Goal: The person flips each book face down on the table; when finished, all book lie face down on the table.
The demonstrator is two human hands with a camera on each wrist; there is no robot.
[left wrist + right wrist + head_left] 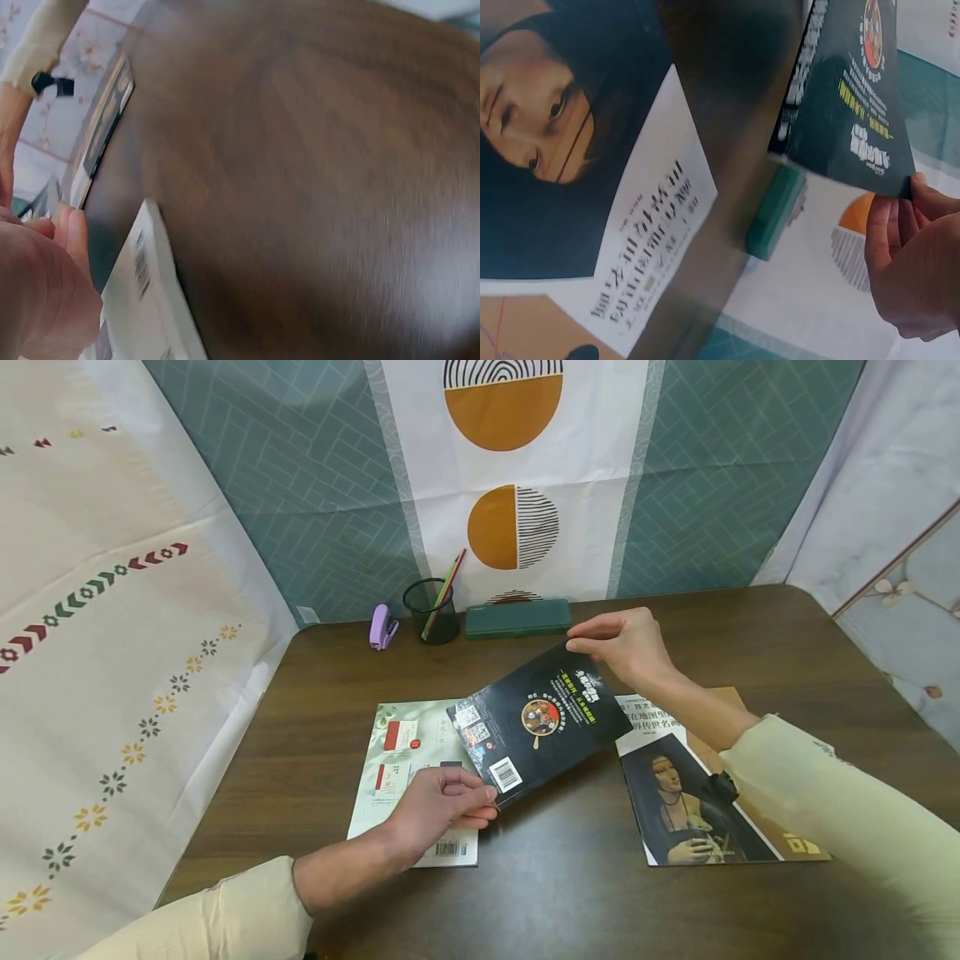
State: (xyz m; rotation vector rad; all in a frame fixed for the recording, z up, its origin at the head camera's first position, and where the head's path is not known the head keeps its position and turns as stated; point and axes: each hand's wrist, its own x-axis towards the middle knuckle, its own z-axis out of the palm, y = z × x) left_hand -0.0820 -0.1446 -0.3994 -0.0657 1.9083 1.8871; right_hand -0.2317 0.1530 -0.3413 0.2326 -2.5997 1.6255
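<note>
A black book with a barcode and a round food picture is held tilted above the table between both hands. My left hand pinches its lower left corner. At the opposite upper corner my right hand grips it between thumb and fingers, which the right wrist view shows on the book's edge. Under the left hand and partly covered by the black book lies a pale green book. To the right, below the right forearm, a book with a painted portrait cover lies on the table.
At the back of the brown table stand a purple stapler, a black mesh pen cup with pencils and a dark green case. A patterned curtain hangs behind the table's far edge.
</note>
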